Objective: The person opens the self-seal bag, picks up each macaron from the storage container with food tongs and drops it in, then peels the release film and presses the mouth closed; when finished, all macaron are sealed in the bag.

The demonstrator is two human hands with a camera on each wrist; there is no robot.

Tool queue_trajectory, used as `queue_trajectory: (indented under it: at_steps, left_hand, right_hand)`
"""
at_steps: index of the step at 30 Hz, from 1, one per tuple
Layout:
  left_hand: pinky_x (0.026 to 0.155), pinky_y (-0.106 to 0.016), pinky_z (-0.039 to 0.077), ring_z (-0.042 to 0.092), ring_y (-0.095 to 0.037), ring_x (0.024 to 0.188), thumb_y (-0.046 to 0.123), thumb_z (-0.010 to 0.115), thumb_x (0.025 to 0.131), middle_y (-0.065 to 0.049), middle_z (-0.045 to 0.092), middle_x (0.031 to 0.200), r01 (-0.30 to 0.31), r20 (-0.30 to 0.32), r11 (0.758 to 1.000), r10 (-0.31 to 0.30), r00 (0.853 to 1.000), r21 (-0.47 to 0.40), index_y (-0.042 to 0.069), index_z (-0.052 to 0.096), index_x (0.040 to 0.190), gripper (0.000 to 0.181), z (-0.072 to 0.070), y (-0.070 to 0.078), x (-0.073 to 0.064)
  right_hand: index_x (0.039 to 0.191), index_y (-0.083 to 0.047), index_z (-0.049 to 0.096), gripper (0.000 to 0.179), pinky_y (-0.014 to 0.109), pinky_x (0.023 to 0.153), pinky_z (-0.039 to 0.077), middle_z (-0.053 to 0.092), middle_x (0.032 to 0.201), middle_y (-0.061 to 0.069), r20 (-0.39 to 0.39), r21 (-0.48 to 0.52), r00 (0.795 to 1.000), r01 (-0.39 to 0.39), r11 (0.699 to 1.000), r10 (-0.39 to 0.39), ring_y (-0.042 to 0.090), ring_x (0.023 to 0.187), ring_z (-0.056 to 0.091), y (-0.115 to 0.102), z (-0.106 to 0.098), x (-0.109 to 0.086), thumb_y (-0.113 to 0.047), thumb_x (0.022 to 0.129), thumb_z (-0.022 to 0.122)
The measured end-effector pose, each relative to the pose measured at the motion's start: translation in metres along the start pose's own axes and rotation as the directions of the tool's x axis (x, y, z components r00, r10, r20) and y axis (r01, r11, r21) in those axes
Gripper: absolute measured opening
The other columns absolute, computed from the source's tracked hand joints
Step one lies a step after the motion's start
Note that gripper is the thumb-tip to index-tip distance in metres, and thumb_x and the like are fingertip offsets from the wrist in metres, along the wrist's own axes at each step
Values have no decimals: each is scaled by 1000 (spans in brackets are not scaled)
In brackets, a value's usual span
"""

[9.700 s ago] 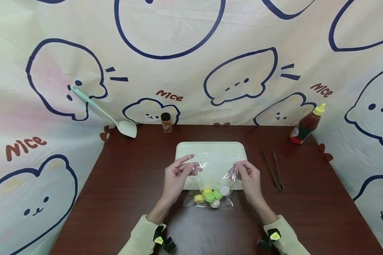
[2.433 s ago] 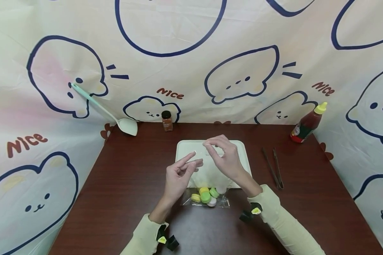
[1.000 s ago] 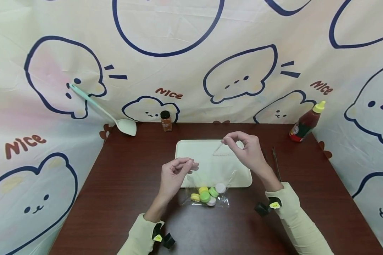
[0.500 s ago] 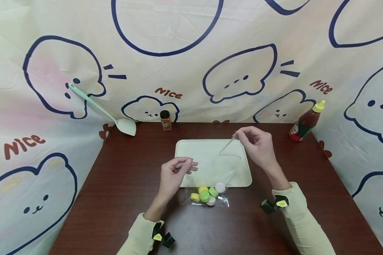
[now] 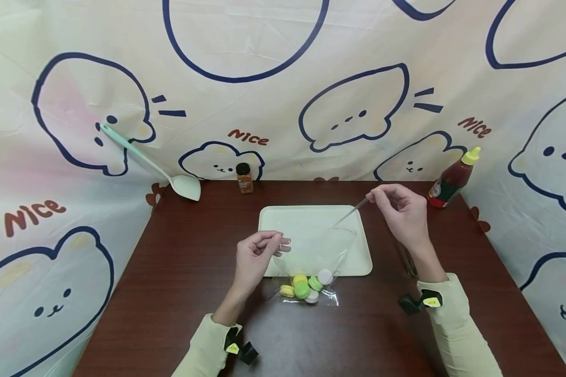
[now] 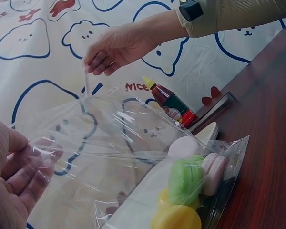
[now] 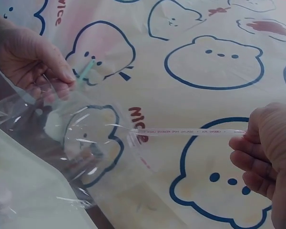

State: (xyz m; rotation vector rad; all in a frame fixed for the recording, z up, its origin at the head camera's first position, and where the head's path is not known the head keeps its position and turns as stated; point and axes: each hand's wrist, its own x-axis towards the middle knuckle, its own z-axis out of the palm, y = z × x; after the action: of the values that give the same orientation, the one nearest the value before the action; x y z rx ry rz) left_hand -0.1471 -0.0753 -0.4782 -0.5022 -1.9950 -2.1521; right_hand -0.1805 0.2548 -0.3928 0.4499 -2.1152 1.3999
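Observation:
A clear plastic bag (image 5: 331, 299) with several yellow, green and pale macarons (image 5: 302, 289) in its bottom lies partly over the white tray (image 5: 311, 215). My left hand (image 5: 257, 256) pinches the bag's left side near its opening, thumb against fingers, as the left wrist view also shows. To the right and higher up, my right hand (image 5: 407, 217) pinches the end of a thin printed sealing strip (image 7: 186, 131). That strip runs taut from the fingertips to the bag's flap, where its other end is still attached.
Metal tongs (image 5: 409, 262) lie right of the tray, partly behind the right forearm. A sauce bottle (image 5: 453, 180) stands at the back right corner. Along the back left are a spice jar (image 5: 245, 179) and a turner (image 5: 186, 187) leaning on the patterned cloth.
Earlier both hands held the bag's sides. Since then my right hand has pulled the strip rightward, so a longer length hangs free of the bag. The left hand stays nearly in place.

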Motion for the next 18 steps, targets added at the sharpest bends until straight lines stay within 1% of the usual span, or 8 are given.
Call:
queue_trajectory:
  at_steps: [4, 6, 9, 11, 14, 18]
  left_hand:
    - [70, -33, 61, 77, -36, 82, 8, 65, 104, -22, 78, 98, 1, -2, 1000, -1, 1000, -4, -2, 73, 111, 14, -1, -2, 0]
    - [70, -33, 61, 78, -34, 82, 8, 65, 104, -22, 78, 98, 0, -3, 1000, 0, 1000, -4, -2, 73, 111, 15, -1, -2, 0]
    - [70, -33, 61, 78, -33, 82, 8, 65, 104, -22, 78, 98, 3, -4, 1000, -3, 1000, -3, -2, 73, 111, 15, 0, -2, 0]
    - [70, -33, 61, 78, -31, 82, 8, 65, 104, -22, 78, 97, 9, -4, 1000, -9, 1000, -4, -2, 73, 111, 15, 0, -1, 0]
    - [69, -32, 61, 78, -31, 81, 8, 66, 104, -22, 78, 97, 16, -6, 1000, -16, 1000, -7, -1, 74, 110, 14, 0, -1, 0]
    - [69, -32, 61, 78, -33, 82, 9, 66, 104, -22, 78, 97, 14, -10, 1000, -14, 1000, -8, -1, 74, 109, 14, 1, -1, 0]
  right_hand:
    - [107, 3, 76, 11, 17, 86, 55, 77, 97, 6, -40, -1, 999, 1, 1000, -1, 8, 90, 72, 3, -11, -1, 0, 99, 70]
    - [107, 5, 76, 12, 17, 87, 55, 77, 97, 4, -61, 4, 998, 8, 1000, -8, 8, 90, 72, 4, -16, -2, 1, 99, 69]
    - [108, 8, 75, 12, 17, 87, 55, 77, 97, 4, -100, 10, 995, 8, 1000, -7, 9, 90, 72, 7, -25, -3, 2, 99, 68]
    - [109, 9, 74, 14, 17, 87, 55, 78, 98, 3, -130, 12, 991, -8, 1000, 9, 9, 90, 72, 9, -30, -4, 2, 100, 67]
    - [111, 10, 73, 16, 17, 88, 54, 78, 98, 0, -181, 25, 982, -40, 999, 44, 9, 91, 72, 12, -39, -6, 0, 100, 67]
    - [112, 12, 72, 18, 18, 88, 54, 78, 98, 0, -255, 86, 964, -60, 994, 80, 12, 91, 72, 14, -51, -5, -1, 100, 67]
